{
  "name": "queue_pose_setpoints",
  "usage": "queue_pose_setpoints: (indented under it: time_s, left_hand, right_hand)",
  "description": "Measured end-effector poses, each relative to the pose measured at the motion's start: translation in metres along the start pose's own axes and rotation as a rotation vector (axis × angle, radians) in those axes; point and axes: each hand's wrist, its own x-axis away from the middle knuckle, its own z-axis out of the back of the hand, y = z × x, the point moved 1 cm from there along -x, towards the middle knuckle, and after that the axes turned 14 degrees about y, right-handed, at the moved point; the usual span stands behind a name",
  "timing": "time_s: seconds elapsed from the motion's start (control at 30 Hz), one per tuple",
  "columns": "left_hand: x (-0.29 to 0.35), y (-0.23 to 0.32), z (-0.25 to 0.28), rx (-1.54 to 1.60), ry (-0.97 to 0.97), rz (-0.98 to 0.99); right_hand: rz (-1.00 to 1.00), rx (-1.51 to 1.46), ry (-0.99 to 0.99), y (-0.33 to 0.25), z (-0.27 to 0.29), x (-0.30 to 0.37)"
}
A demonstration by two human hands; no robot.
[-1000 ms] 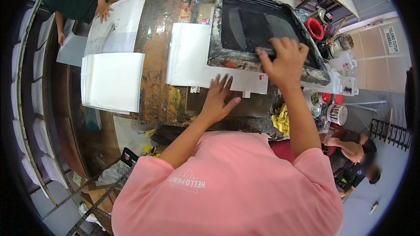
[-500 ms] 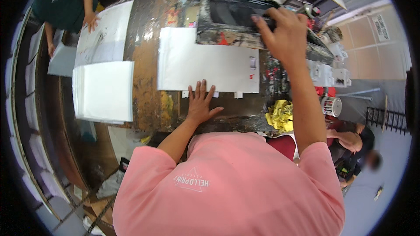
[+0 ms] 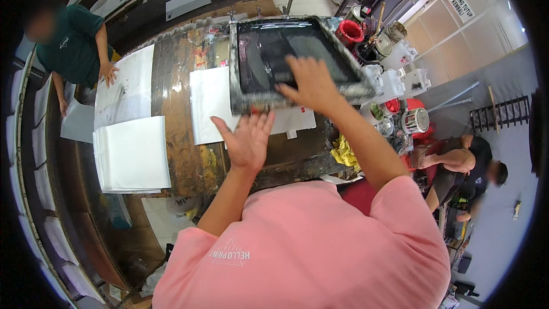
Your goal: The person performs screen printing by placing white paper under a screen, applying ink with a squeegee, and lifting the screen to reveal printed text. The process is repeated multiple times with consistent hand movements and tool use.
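A black-meshed printing screen (image 3: pixel 337 60) in a worn, ink-stained frame hangs over the far part of a white paper sheet (image 3: pixel 206 94). My right hand (image 3: pixel 313 84) reaches over the mesh, thumb and fingers around a dark bar that looks like a squeegee (image 3: pixel 280 57); blur and the dark ink hide its outline. At the near edge of the frame is my left hand (image 3: pixel 250 140), palm turned up, fingers spread, thumb out to the left. Its fingertips are at or just under that edge. A small red mark shows on the sheet right of them.
A stack of white sheets (image 3: pixel 131 154) lies on the stained table's left. A co-worker in a green shirt (image 3: pixel 71 43) stands beyond it, holding a sheet. Yellow crumpled cloth (image 3: pixel 344 153), a red tub (image 3: pixel 350 31) and a white pail (image 3: pixel 416 120) are right. Another person sits far right.
The screen's near edge has come toward me, covering more of the sheet. My left hand has lifted off the paper's near edge and turned palm up. My right hand moved left and nearer.
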Motion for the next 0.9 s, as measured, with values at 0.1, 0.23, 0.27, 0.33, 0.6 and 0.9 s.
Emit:
queue_pose_setpoints:
  time_s: [0.1, 0.23, 0.27, 0.33, 0.6, 0.9]
  left_hand:
    - [-0.016, -0.017, 0.070, -0.312, 0.175, 0.041]
    - [-0.056, -0.031, 0.144, -0.288, 0.321, 0.199]
    - [-0.066, -0.032, 0.160, -0.294, 0.278, 0.227]
    - [-0.069, -0.035, 0.148, -0.341, 0.431, 0.232]
    - [-0.072, -0.037, 0.151, -0.420, 0.612, 0.250]
    - [-0.057, -0.029, 0.138, -0.440, 0.466, 0.219]
  right_hand:
    - [-0.005, -0.105, -0.156, 0.006, -0.040, 0.051]
    - [-0.033, -0.202, -0.097, -0.006, -0.081, 0.109]
    - [-0.030, -0.198, -0.131, -0.009, -0.092, 0.122]
    - [-0.034, -0.190, -0.196, -0.012, -0.112, 0.139]
    - [-0.038, -0.164, -0.098, 0.008, -0.183, 0.069]
    - [-0.043, -0.095, -0.198, 0.062, -0.218, -0.040]
